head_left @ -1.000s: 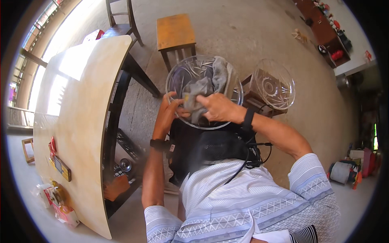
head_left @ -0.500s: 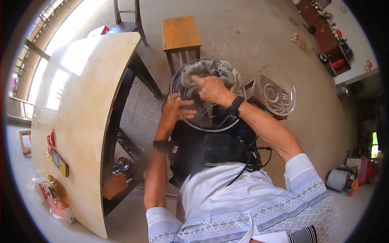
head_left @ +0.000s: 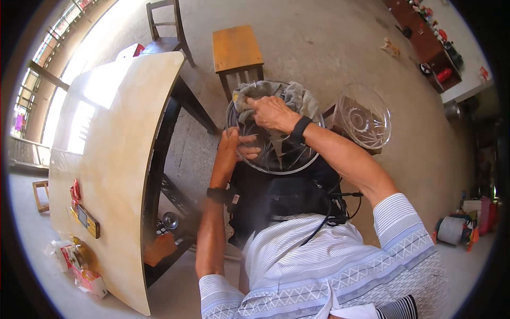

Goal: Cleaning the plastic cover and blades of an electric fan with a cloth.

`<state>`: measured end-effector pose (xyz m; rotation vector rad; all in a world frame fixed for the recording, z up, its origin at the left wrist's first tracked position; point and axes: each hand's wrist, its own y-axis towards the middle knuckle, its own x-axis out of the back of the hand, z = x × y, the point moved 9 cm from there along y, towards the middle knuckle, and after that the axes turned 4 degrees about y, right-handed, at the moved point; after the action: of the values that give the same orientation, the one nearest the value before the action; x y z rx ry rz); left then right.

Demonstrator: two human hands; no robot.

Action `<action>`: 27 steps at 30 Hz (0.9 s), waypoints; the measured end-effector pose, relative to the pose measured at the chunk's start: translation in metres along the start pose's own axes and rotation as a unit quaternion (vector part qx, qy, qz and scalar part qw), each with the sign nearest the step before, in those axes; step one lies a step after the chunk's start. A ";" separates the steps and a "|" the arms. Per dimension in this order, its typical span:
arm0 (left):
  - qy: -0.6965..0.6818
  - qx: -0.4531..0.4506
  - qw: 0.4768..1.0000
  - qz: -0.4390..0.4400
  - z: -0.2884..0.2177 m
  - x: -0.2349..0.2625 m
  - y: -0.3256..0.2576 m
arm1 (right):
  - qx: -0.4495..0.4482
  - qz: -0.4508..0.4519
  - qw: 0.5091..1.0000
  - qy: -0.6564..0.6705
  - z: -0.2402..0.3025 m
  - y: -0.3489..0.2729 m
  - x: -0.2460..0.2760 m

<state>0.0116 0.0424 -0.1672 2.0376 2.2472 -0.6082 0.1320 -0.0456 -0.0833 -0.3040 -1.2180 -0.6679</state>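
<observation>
A round, clear bowl (head_left: 289, 169) with a cut pattern rests over my lap. My left hand (head_left: 234, 146) grips its left side at the rim, and the fingers reach over the clear wall. A grey cloth (head_left: 302, 100) lies bunched along the bowl's far side and drapes over the edge there. Pressed into the cloth at the far left of the bowl is my right hand (head_left: 273, 113), closed on part of it with the index finger pointing forward. The cloth under the palm is hidden.
A second clear patterned bowl (head_left: 366, 119) stands on a brown stool to the right. Ahead is an orange-topped wooden stool (head_left: 236, 48). A pale table (head_left: 106, 175) at the left bears a yellow phone (head_left: 86, 220) and packets. A dark chair (head_left: 169, 32) stands beyond it.
My right hand has moved slightly left with the cloth, towards the bowl's far-left rim. My left hand keeps its hold. The whole view has shifted a little.
</observation>
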 end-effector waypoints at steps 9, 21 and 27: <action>0.073 -0.052 0.995 -0.050 0.014 0.019 0.014 | 0.083 0.090 0.991 0.048 0.050 -0.082 -0.009; 0.001 0.000 1.000 -0.019 0.007 0.005 0.003 | 0.015 0.040 0.997 0.059 0.020 -0.023 -0.010; 0.073 -0.033 0.996 -0.048 0.014 0.016 0.012 | 0.040 0.110 0.991 0.071 0.047 -0.071 -0.010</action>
<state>0.0179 0.0540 -0.1881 2.0156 2.4218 -0.3977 0.0504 -0.0717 -0.0865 -0.3141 -1.0549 -0.4417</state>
